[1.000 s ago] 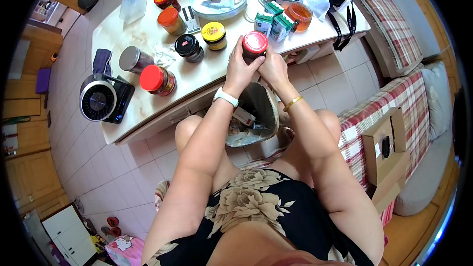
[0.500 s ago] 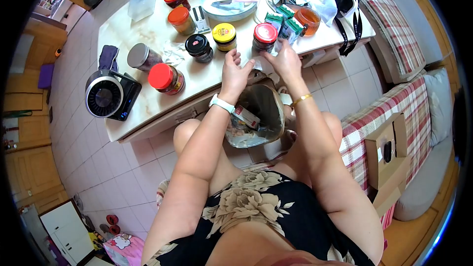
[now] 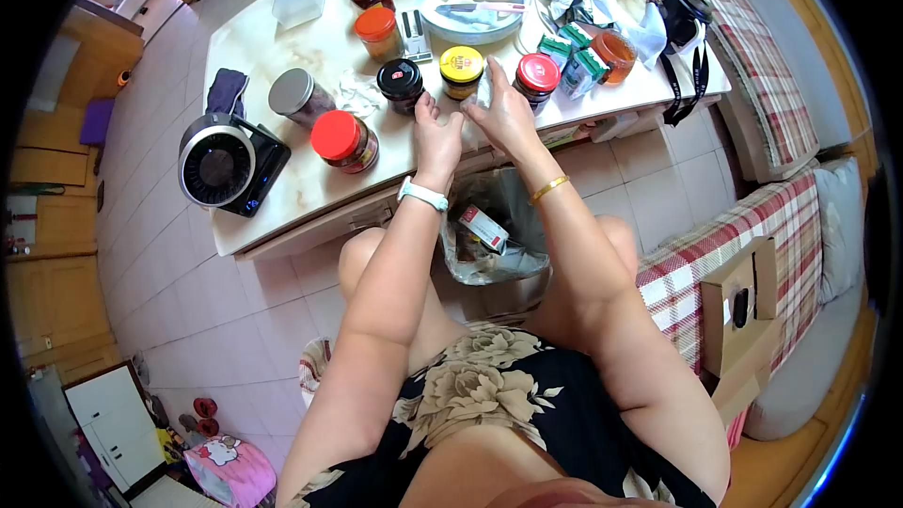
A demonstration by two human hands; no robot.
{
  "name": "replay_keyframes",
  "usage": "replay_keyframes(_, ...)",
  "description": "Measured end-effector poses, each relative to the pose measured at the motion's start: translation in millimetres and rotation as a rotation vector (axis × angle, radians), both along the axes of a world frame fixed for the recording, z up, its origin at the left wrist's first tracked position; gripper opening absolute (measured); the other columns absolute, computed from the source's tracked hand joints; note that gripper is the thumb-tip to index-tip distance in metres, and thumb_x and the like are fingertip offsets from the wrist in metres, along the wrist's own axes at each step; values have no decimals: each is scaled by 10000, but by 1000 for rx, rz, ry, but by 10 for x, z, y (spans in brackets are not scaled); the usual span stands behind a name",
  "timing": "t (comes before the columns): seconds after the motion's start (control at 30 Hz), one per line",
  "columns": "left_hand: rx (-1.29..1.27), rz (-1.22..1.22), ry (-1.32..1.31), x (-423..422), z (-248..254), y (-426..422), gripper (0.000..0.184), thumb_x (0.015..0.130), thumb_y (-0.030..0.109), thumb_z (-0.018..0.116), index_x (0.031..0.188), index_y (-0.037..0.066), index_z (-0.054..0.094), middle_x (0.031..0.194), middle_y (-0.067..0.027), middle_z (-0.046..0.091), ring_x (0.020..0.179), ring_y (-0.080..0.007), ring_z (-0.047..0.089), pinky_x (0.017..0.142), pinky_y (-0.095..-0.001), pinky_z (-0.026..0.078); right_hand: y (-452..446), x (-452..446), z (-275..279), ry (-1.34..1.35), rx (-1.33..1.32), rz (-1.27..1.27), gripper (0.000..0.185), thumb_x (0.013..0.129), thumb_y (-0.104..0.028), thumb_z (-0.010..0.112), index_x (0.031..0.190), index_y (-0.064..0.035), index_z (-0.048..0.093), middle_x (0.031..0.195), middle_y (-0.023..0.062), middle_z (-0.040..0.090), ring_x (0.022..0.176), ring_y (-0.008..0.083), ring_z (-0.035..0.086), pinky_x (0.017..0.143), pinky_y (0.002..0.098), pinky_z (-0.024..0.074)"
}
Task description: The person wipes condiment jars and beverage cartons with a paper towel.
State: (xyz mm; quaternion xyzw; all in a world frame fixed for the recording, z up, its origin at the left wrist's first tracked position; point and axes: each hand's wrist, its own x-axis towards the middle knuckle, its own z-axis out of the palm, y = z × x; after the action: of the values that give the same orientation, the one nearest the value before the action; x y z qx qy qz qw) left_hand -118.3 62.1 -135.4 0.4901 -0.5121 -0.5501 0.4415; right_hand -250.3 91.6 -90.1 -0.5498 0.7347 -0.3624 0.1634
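Note:
My left hand (image 3: pixel 438 146) is at the table's front edge, its fingertips close to the black-lidded jar (image 3: pixel 402 89); whether they touch it I cannot tell. No object shows in its loosely parted fingers. My right hand (image 3: pixel 508 118) is just in front of the yellow-lidded jar (image 3: pixel 462 71), thumb and fingers apart. Something pale shows beside its fingers, too small to name. To the right of that hand stands a dark jar with a red lid (image 3: pixel 538 73). Farther left are a larger red-lidded jar (image 3: pixel 344 141) and a grey-lidded jar (image 3: pixel 300 98).
A blue-rimmed bowl (image 3: pixel 442 28) with a knife across it stands behind the jars. Green-and-white packets (image 3: pixel 583 72) and an amber jar (image 3: pixel 614 58) are at the right. A black fan-like device (image 3: pixel 218 166) sits at the left edge. Below my hands is a lined bin (image 3: pixel 513 263).
My right hand has moved left from the small red-lidded jar to the yellow-lidded one. My left hand is now nearer the black-lidded jar. The whole view has shifted slightly.

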Motion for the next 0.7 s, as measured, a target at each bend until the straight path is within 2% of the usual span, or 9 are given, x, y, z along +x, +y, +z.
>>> replay_keyframes(0.1, -53, -40, 13, 96, 56, -17, 821, 874, -4, 622, 1566, -74, 187, 1592, -282, 322, 1481, -391, 339, 1207, -423, 301, -73, 20, -72, -46, -10, -6, 796, 777, -195, 770, 1481, -53, 427, 1140, 298, 684, 1074, 438, 669, 918, 462, 546)
replay_keyframes(0.23, -100, -152, -17, 120, 62, -104, 883, 851, -6, 644, 1588, -51, 158, 1549, -239, 409, 1410, -319, 459, 1168, -400, 364, -28, -23, -76, -54, -47, 37, 614, 780, -124, 713, 1371, -86, 550, 1130, 239, 702, 1035, 423, 675, 915, 490, 538)
replay_keyframes(0.27, -298, -52, -222, 102, -35, -140, 853, 823, 50, 717, 1545, -58, 276, 1449, -230, 509, 1323, -313, 537, 1113, -396, 421, -17, -33, -99, -59, -44, 64, 563, 783, -95, 678, 1338, -77, 583, 1114, 232, 705, 1025, 409, 681, 909, 473, 535)
replay_keyframes(0.37, -395, 40, -472, 101, 186, -65, 805, 776, 107, 796, 1461, -58, 406, 1337, -235, 576, 1245, -346, 580, 1068, -406, 452, 111, -41, 42, -96, 1, 91, 447, 792, -48, 615, 1238, -48, 657, 1090, 228, 708, 1002, 386, 691, 902, 434, 529)
replay_keyframes(0.4, -428, 93, -459, 92, 198, -21, 741, 736, 153, 858, 1351, -50, 498, 1259, -236, 605, 1170, -365, 609, 1025, -418, 473, 160, -77, 82, -101, 11, 151, 437, 794, -48, 612, 1228, -45, 662, 1084, 228, 709, 994, 381, 692, 898, 430, 530)
replay_keyframes(0.5, -402, 61, -465, 133, 162, -10, 772, 694, 219, 880, 1322, -5, 490, 1231, -251, 614, 1143, -433, 595, 999, -483, 474, 325, -103, 183, -124, -16, 241, 353, 812, -59, 621, 1159, -45, 681, 1012, 258, 706, 977, 425, 679, 873, 468, 534)
replay_keyframes(0.6, -308, 21, -390, 165, 217, 8, 729, 702, 209, 897, 1284, 10, 507, 1212, -246, 632, 1130, -404, 625, 966, -446, 500, 503, -145, 398, -149, -7, 189, 308, 831, -65, 627, 1131, -48, 689, 939, 242, 703, 860, 413, 684, 801, 445, 538)
replay_keyframes(0.63, -244, -14, -347, 163, 257, 21, 713, 710, 197, 897, 1280, 14, 510, 1213, -239, 636, 1128, -387, 635, 958, -430, 508, 566, -134, 536, -141, -80, 109, 286, 839, -60, 646, 1122, -52, 694, 883, 220, 698, 754, 373, 675, 748, 433, 534)
replay_keyframes(0.7, -268, -29, -324, 159, 335, 81, 705, 712, 193, 899, 1275, 17, 512, 1216, -226, 639, 1131, -369, 639, 957, -421, 511, 629, -215, 569, -159, -215, 32, 278, 842, -42, 660, 1114, -69, 711, 902, 192, 696, 752, 312, 670, 745, 414, 528)
